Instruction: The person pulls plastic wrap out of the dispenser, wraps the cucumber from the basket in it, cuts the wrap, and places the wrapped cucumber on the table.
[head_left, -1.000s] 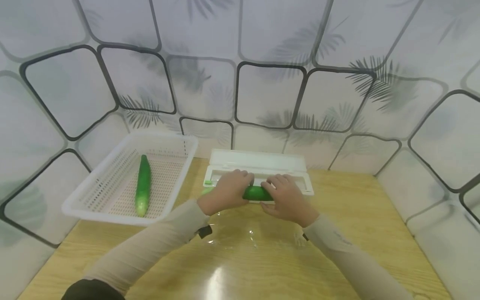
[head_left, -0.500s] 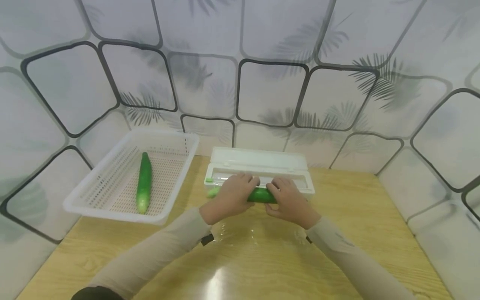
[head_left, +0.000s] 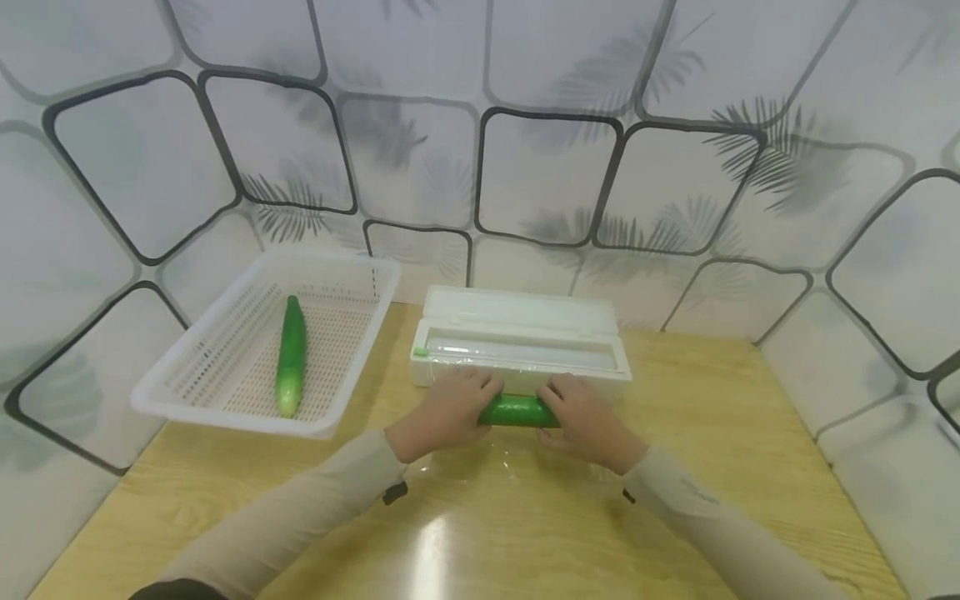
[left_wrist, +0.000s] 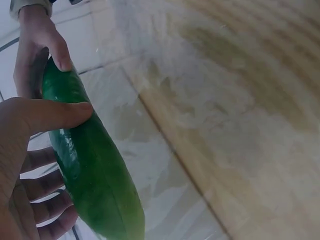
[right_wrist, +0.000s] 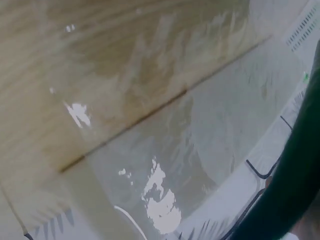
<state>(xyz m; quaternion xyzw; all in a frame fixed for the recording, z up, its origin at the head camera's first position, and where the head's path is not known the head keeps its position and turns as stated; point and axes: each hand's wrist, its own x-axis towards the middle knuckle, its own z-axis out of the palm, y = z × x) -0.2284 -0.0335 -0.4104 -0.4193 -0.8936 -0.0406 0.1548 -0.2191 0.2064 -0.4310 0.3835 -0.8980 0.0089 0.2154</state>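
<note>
Both hands grip one green cucumber [head_left: 517, 411] lying crosswise just in front of the white cling-film dispenser box [head_left: 521, 340]. My left hand [head_left: 448, 410] curls round its left end, my right hand [head_left: 581, 419] round its right end. A sheet of clear film [head_left: 510, 467] lies on the wooden table [head_left: 712, 433] under and before the cucumber. In the left wrist view the cucumber [left_wrist: 90, 170] sits between my left hand's [left_wrist: 30, 150] thumb and fingers, glossy as if wrapped. In the right wrist view the film [right_wrist: 200, 150] shows over the wood, with the cucumber [right_wrist: 285, 190] as a dark edge.
A white perforated basket [head_left: 225, 400] stands at the left with a second cucumber [head_left: 291, 356] lying in it. Patterned panel walls [head_left: 525, 167] close in the table at the back and both sides. Bare wood lies to the right of the dispenser.
Both hands have drawn the cucumber toward me, off the dispenser's front edge and down to the film on the table. The basket and its cucumber have not moved.
</note>
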